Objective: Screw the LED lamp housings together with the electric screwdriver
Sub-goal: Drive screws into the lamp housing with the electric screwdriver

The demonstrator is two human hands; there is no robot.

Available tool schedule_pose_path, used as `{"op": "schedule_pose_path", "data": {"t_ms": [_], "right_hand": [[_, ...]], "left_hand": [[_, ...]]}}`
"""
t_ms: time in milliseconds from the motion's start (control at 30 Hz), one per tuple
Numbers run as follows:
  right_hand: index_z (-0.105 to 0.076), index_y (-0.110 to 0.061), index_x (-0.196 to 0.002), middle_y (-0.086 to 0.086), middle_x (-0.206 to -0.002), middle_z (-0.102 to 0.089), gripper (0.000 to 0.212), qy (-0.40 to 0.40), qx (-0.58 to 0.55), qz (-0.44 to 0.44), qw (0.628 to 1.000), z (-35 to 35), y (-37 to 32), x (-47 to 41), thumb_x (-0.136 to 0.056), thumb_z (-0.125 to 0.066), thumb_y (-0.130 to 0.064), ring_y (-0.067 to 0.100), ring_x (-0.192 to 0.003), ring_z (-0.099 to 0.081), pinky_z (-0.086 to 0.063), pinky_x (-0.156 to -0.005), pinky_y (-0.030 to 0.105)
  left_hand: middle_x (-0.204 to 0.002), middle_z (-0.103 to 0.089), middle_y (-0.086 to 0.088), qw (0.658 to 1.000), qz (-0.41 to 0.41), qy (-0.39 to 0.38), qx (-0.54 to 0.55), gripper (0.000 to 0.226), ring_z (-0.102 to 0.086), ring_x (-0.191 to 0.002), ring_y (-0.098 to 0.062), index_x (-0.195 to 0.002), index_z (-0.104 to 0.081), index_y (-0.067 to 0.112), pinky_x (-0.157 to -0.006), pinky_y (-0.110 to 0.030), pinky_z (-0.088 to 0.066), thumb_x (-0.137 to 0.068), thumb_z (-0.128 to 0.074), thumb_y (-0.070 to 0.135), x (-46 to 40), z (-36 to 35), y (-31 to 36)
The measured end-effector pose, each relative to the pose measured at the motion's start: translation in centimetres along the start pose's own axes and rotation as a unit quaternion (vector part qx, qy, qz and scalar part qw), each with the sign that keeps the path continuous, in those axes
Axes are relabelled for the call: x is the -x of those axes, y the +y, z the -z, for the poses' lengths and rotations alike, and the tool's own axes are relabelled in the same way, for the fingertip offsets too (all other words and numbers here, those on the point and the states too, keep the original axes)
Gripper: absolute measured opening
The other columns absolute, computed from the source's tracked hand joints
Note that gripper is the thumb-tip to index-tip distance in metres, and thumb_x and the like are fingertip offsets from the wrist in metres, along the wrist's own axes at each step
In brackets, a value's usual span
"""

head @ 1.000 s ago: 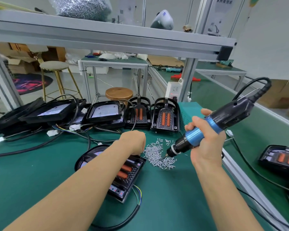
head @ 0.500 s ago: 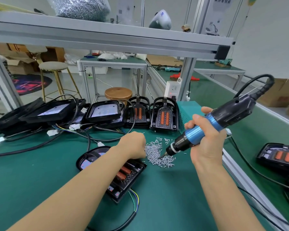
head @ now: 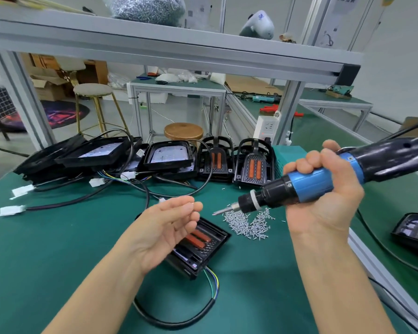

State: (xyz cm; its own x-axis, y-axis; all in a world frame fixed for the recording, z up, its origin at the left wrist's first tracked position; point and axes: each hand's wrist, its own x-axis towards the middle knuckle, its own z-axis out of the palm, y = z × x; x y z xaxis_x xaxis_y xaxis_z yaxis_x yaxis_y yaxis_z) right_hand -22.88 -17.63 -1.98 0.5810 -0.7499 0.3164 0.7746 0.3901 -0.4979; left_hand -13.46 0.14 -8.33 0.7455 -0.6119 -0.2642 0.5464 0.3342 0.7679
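A black LED lamp housing (head: 204, 245) with two orange strips lies back-up on the green mat, its cable curling toward me. My left hand (head: 163, 229) hovers just above its left part, palm turned up and fingers nearly straight; I cannot make out a screw in it. A loose pile of small silver screws (head: 249, 225) lies right of the housing. My right hand (head: 323, 201) grips the blue and black electric screwdriver (head: 309, 183), held nearly level above the pile, its bit pointing left toward the left fingertips.
Along the back stand several black housings (head: 252, 165) and open lamp frames (head: 169, 157), with tangled cables and white connectors (head: 12, 209). Another housing (head: 415, 233) lies at the right edge. A white power strip (head: 266, 127) hangs on the post, and an aluminium shelf beam (head: 179, 51) runs overhead.
My left hand left the screw pile, rose and turned palm up with the fingers uncurled. My right hand lifted the screwdriver off the pile and tilted it nearly level.
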Motion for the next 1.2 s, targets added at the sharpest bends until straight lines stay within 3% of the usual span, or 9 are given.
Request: {"op": "schedule_pose_path", "data": {"t_ms": [133,533,700,867,1067,1200], "right_hand": [[-0.054,-0.017,-0.087,-0.006,-0.057,-0.049,0.015,-0.01,-0.018,-0.005,1.0,-1.2,0.2,0.9,-0.073,-0.054,-0.009,0.007,-0.048,-0.048,-0.047,-0.059,0.02],[-0.055,-0.016,-0.086,-0.006,-0.058,-0.051,0.015,-0.034,-0.029,-0.014,0.999,-2.8,0.9,2.1,-0.074,-0.052,-0.009,0.007,-0.049,-0.048,-0.047,-0.059,0.022],[-0.055,-0.016,-0.086,-0.006,-0.058,-0.05,0.015,-0.032,-0.03,-0.016,0.999,-2.9,0.8,2.2,-0.074,-0.053,-0.009,0.008,-0.049,-0.049,-0.047,-0.059,0.023],[-0.055,-0.016,-0.085,-0.006,-0.058,-0.05,0.014,-0.033,-0.029,-0.018,0.999,-2.9,0.8,2.2,-0.074,-0.053,-0.009,0.007,-0.048,-0.049,-0.047,-0.058,0.022],[-0.054,-0.017,-0.086,-0.006,-0.058,-0.049,0.015,-0.041,-0.001,0.005,0.999,-2.8,1.1,2.7,-0.074,-0.051,-0.008,0.007,-0.049,-0.048,-0.047,-0.059,0.023],[-0.052,-0.016,-0.089,-0.006,-0.056,-0.048,0.017,-0.043,0.005,0.022,0.999,-2.7,1.3,2.8,-0.075,-0.049,-0.008,0.008,-0.049,-0.046,-0.046,-0.058,0.023]], "left_hand": [[-0.068,-0.065,-0.007,0.999,0.003,0.013,0.053,0.029,-0.061,-0.052,-0.012,-0.088,-0.066,0.004,-0.046,-0.017,-0.052,-0.06,-0.068,0.004,1.9,0.2,-0.1],[-0.071,-0.068,-0.009,0.993,0.026,0.01,0.111,0.021,-0.063,-0.052,-0.013,-0.085,-0.067,0.003,-0.047,-0.02,-0.053,-0.064,-0.065,0.002,3.6,-0.3,-1.3],[-0.07,-0.068,-0.008,0.99,0.029,0.004,0.135,0.011,-0.064,-0.053,-0.012,-0.07,-0.075,0.007,-0.048,-0.02,-0.054,-0.063,-0.066,0.005,3.9,-0.6,-1.5],[-0.07,-0.068,-0.007,0.989,0.024,0.004,0.144,0.011,-0.063,-0.053,-0.012,-0.069,-0.075,0.007,-0.047,-0.02,-0.054,-0.063,-0.066,0.005,4.0,-0.8,-1.8],[-0.07,-0.069,-0.009,0.994,-0.068,0.047,0.072,0.012,-0.062,-0.053,-0.01,-0.066,-0.076,0.008,-0.05,-0.02,-0.054,-0.064,-0.065,0.007,4.1,-1.2,-2.7],[-0.07,-0.069,-0.011,0.989,-0.124,0.071,0.038,0.013,-0.061,-0.053,-0.012,-0.075,-0.071,0.003,-0.052,-0.021,-0.054,-0.065,-0.065,0.006,4.0,-1.4,-3.4]]}}
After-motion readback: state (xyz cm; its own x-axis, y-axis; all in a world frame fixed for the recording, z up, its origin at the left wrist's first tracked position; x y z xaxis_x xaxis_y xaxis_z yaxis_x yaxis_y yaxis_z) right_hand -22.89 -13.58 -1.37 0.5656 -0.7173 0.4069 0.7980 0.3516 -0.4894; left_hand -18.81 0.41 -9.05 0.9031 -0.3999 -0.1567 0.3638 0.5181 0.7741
